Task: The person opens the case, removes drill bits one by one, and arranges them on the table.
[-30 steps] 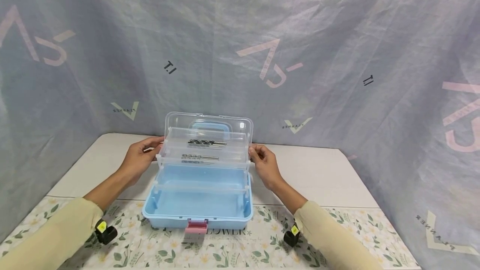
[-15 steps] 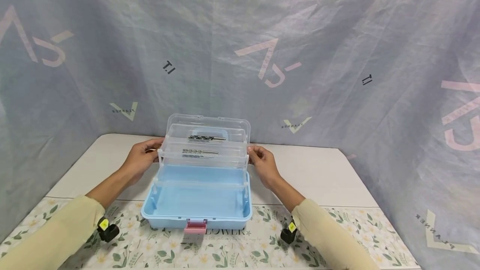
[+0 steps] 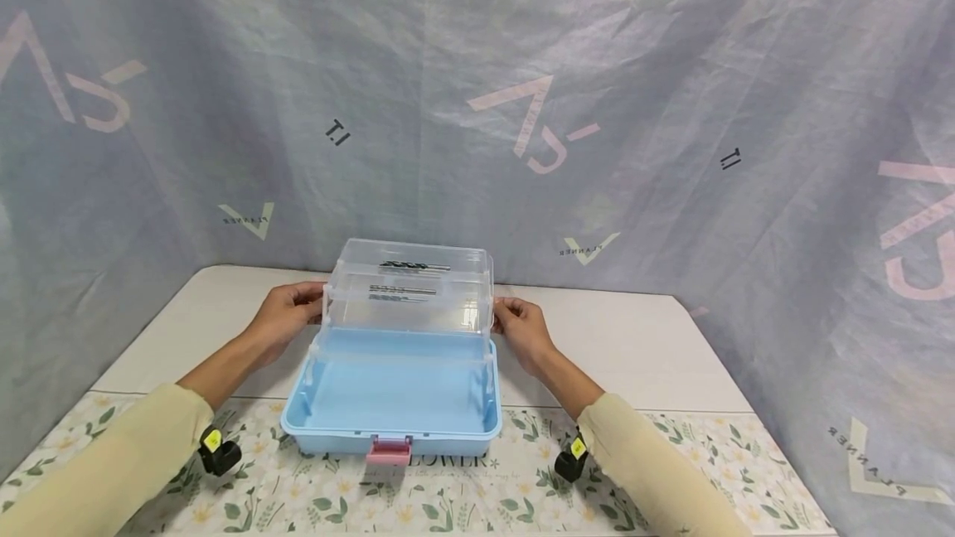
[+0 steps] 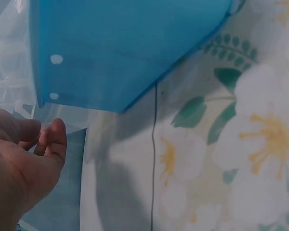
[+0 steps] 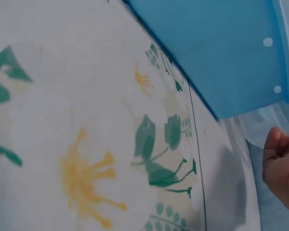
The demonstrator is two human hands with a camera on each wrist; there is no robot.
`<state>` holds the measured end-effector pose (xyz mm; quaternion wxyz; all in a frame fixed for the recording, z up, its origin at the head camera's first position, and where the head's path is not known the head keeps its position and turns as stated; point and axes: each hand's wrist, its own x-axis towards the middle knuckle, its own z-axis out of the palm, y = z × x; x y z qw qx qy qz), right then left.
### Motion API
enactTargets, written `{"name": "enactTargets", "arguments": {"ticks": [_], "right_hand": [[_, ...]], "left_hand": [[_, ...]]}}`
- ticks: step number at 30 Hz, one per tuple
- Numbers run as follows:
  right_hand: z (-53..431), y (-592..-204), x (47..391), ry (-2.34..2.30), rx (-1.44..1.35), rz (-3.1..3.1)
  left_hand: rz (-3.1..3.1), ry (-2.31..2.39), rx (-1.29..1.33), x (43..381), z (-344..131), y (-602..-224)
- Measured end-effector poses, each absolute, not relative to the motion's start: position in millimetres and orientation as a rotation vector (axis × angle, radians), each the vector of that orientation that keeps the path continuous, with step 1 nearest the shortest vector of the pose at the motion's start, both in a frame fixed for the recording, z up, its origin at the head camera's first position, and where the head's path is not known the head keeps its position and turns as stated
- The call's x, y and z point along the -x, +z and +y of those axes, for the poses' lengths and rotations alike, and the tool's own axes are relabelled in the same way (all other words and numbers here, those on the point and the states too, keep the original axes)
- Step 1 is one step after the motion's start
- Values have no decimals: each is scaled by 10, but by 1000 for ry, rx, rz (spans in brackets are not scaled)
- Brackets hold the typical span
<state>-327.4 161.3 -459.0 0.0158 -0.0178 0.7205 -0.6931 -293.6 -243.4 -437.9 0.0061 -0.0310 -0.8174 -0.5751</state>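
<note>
A light blue toolbox (image 3: 395, 444) stands on the table with its pink latch (image 3: 390, 451) facing me. Two clear cantilever trays (image 3: 358, 282) are raised above the back of its base. A dark drill bit (image 3: 414, 266) lies in the upper tray and silvery drill bits (image 3: 403, 292) in the lower. Behind them the clear lid (image 4: 62, 115) leans back, mostly hidden by the trays in the head view. My left hand (image 3: 283, 315) pinches the lid's left side with curled fingers, and my right hand (image 3: 525, 330) pinches its right side. The contacts are partly hidden.
A flowered cloth (image 3: 313, 504) covers the front of the table, and a white surface (image 3: 619, 346) lies behind it. Grey printed fabric (image 3: 418, 106) hangs close behind the toolbox and along both sides.
The lid has tilted farther back and its top edge has sunk. Both trays have swung up and back with their drill bits. Both hands stay at the lid's sides.
</note>
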Motion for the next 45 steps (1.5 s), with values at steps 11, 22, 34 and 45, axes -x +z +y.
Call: {"name": "enactTargets", "arguments": {"ticks": [11, 22, 34, 45], "right_hand": [[1610, -4651, 3289, -2172, -13, 2123], [1615, -4667, 3280, -2099, -83, 2167], [1603, -4655, 3271, -2142, -134, 2067], [1660, -4680, 3265, -2129, -107, 2054]], "left_hand": [[-2613, -1810, 94, 2926, -2447, -4423], [-2628, -1846, 62, 2941, -2460, -4471], [-2664, -1828, 76, 2920, -2479, -4451], [-2809, -1555, 45, 2653, -2407, -4375]]}}
